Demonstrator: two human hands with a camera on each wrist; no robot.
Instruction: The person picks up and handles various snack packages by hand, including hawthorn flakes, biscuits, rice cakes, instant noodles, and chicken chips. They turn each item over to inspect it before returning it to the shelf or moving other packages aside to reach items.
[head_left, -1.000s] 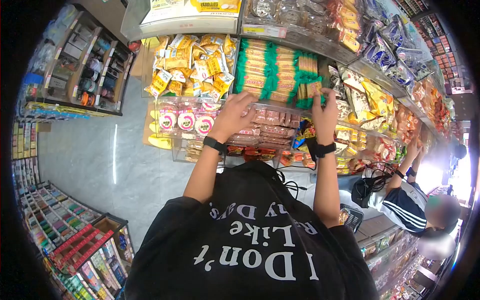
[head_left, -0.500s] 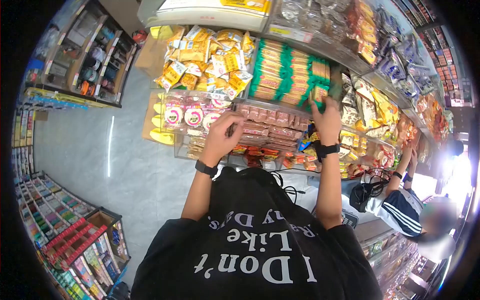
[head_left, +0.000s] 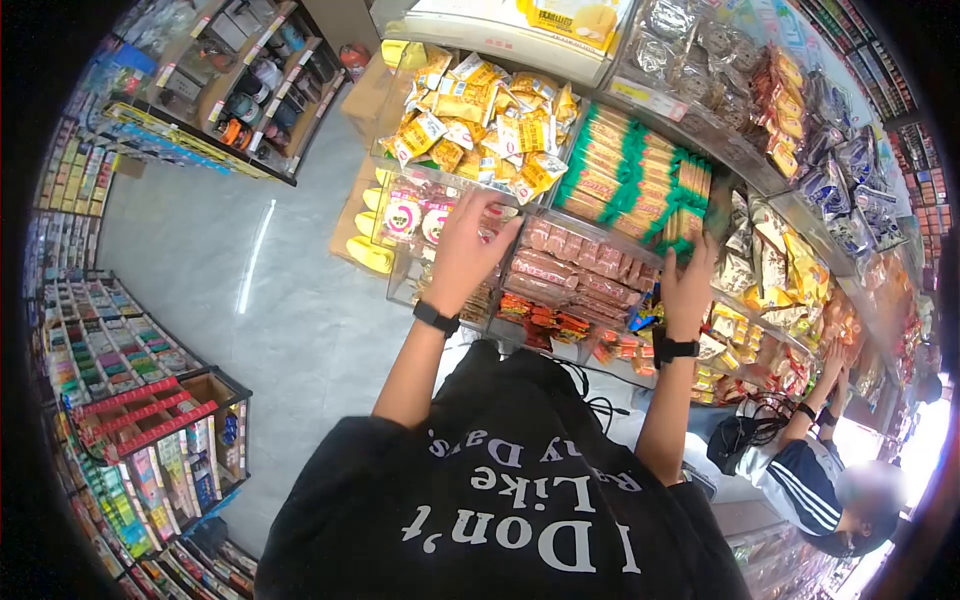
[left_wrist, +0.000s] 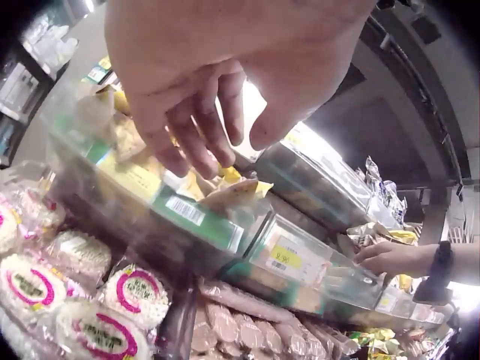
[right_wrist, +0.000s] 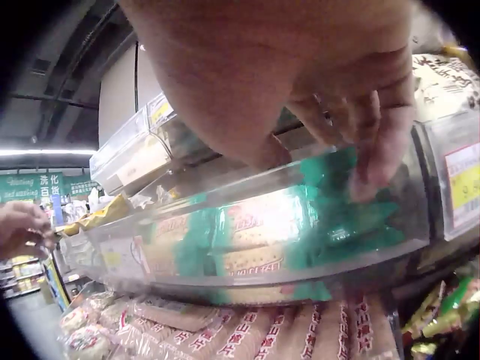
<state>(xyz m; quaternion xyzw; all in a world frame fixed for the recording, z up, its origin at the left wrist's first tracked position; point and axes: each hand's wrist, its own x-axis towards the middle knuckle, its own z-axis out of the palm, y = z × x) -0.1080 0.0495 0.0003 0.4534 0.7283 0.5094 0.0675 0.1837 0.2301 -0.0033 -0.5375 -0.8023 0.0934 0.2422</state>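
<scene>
In the head view my left hand (head_left: 468, 250) is at the front of the clear bin of yellow-and-white snack packets (head_left: 490, 125). In the left wrist view its fingers (left_wrist: 201, 131) hang loosely bent above those packets, with nothing held. My right hand (head_left: 690, 285) reaches over the front panel of the bin of green-ended biscuit packs (head_left: 625, 170). Seen from the right wrist, its fingers (right_wrist: 371, 161) are spread over a crumpled green wrapper (right_wrist: 330, 199) at the bin's right end. The thumb tip is partly hidden by the panel.
Below are bins of round white snacks with pink rings (head_left: 403, 218) and brown wrapped bars (head_left: 570, 265). Bagged snacks (head_left: 775, 255) fill bins to the right, where another person (head_left: 805, 480) reaches in. Grey floor (head_left: 290, 290) and low shelves (head_left: 150, 430) lie to the left.
My left hand has left the biscuit bin's front edge, dipped, then come up by the yellow packets. My right hand stays at the biscuits; the loose pack there now lies in line with its row.
</scene>
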